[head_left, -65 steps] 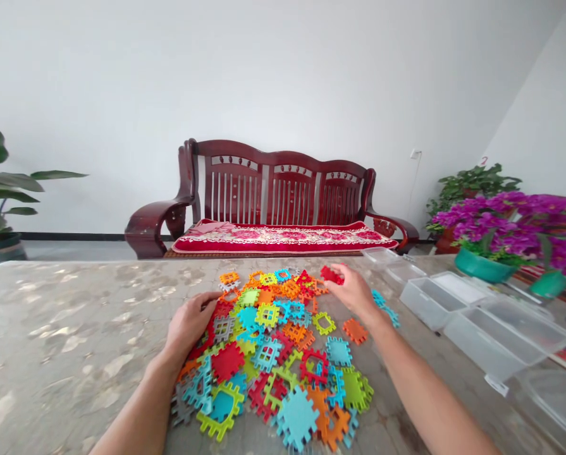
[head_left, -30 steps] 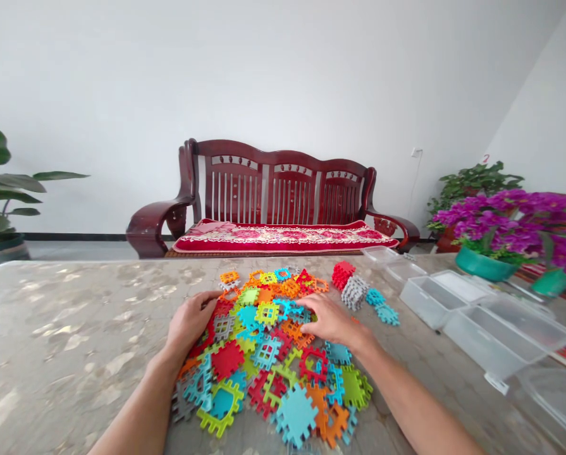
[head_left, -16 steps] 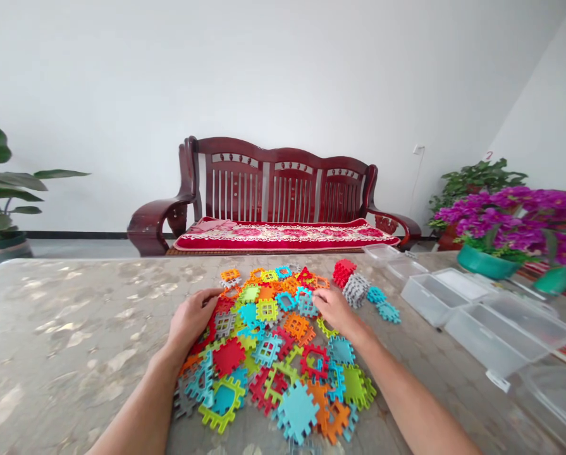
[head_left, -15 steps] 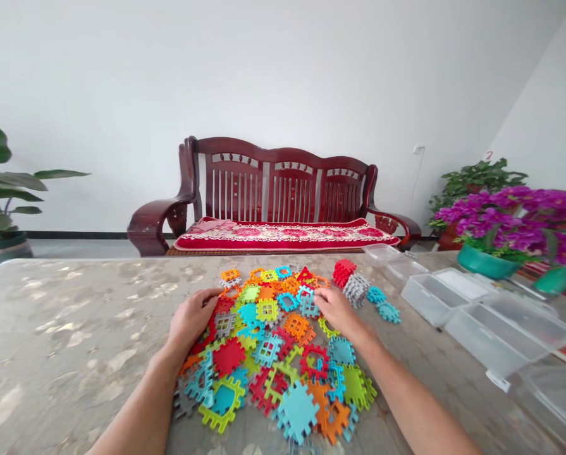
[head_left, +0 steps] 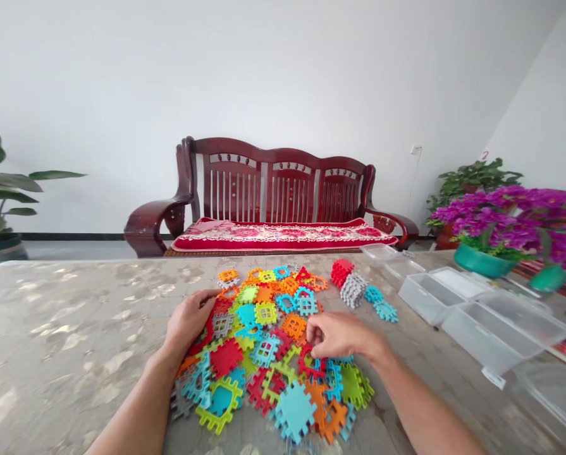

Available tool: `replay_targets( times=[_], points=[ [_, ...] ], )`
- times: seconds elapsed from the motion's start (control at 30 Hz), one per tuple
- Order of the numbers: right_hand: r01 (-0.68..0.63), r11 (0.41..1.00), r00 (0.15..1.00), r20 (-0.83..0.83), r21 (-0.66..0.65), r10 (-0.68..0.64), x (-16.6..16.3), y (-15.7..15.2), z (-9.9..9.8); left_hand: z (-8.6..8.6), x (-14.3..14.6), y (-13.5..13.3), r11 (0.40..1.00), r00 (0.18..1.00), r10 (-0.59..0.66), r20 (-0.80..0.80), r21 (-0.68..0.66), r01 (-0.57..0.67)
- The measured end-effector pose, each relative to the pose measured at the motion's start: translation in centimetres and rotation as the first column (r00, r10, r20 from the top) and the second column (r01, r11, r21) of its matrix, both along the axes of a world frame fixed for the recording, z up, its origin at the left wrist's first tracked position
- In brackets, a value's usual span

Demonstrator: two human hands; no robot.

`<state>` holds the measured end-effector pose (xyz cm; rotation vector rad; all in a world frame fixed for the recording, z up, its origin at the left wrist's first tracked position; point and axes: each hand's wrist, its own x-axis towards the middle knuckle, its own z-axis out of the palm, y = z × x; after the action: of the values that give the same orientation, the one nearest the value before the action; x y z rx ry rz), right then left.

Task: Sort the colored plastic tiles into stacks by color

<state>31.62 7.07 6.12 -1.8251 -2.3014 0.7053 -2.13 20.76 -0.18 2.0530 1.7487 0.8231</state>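
Note:
A pile of interlocking plastic building tiles lies on the table in red, orange, lime green, blue and grey, some solid and some with window-like openings. My left hand [head_left: 191,315] rests against the pile's left edge, fingers stretched over the red tiles there, holding nothing that I can see. Over the right side of the pile, my right hand [head_left: 337,333] has its fingers curled inward; what they hold, if anything, is hidden. Just below its fingertips is a red frame tile [head_left: 306,363]. A light blue solid tile [head_left: 295,411] lies at the pile's near edge.
Right of the pile stand stacked red tiles [head_left: 342,273], stacked grey tiles [head_left: 353,289] and a few blue tiles [head_left: 386,310]. Clear plastic boxes [head_left: 477,328] are farther right, before purple flowers in a green pot [head_left: 484,260]. A wooden bench [head_left: 283,155] stands behind the table.
My right hand has moved nearer to me from the blue window tiles at the pile's far right, and its fingers have curled. My left hand stays at the left edge.

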Motion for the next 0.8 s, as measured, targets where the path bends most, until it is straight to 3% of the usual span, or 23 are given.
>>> replay_targets(
  times=[0.1, 0.2, 0.3, 0.4, 0.47, 0.6, 0.8],
  points=[
    [-0.041, 0.999, 0.998, -0.042, -0.034, 0.040, 0.0, 0.2, -0.8, 0.0, 0.0, 0.0, 1.000, 1.000, 0.005, 0.000, -0.013, -0.005],
    [0.018, 1.000, 0.987, -0.157, -0.020, -0.021, 0.3, 1.0, -1.3, -0.1, -0.1, 0.1, 1.000, 1.000, 0.001, 0.001, -0.018, -0.001],
    [0.212, 0.973, 0.940, -0.294, 0.095, -0.176, 0.7, 2.3, -1.2, -0.2, -0.1, 0.1, 1.000, 1.000, 0.006, 0.001, -0.005, -0.006],
    [0.416, 0.881, 0.877, -0.354, 0.223, -0.325, 1.1, 3.7, -1.2, -0.2, -0.1, 0.1, 1.000, 1.000, 0.006, 0.006, -0.004, -0.006],
    [0.472, 0.840, 0.858, -0.356, 0.267, -0.369, 1.3, 4.2, -1.4, -0.1, -0.1, 0.1, 1.000, 1.000, 0.003, 0.007, -0.009, -0.003],
    [0.429, 0.858, 0.896, -0.250, 0.281, -0.367, 1.4, 3.9, -1.8, -0.2, -0.1, 0.1, 1.000, 1.000, 0.012, 0.010, -0.004, -0.012],
    [0.213, 0.921, 0.976, -0.024, 0.327, -0.217, 0.8, 2.7, -1.5, -0.2, -0.1, 0.1, 1.000, 1.000, 0.017, -0.001, 0.004, -0.017]
  ],
)
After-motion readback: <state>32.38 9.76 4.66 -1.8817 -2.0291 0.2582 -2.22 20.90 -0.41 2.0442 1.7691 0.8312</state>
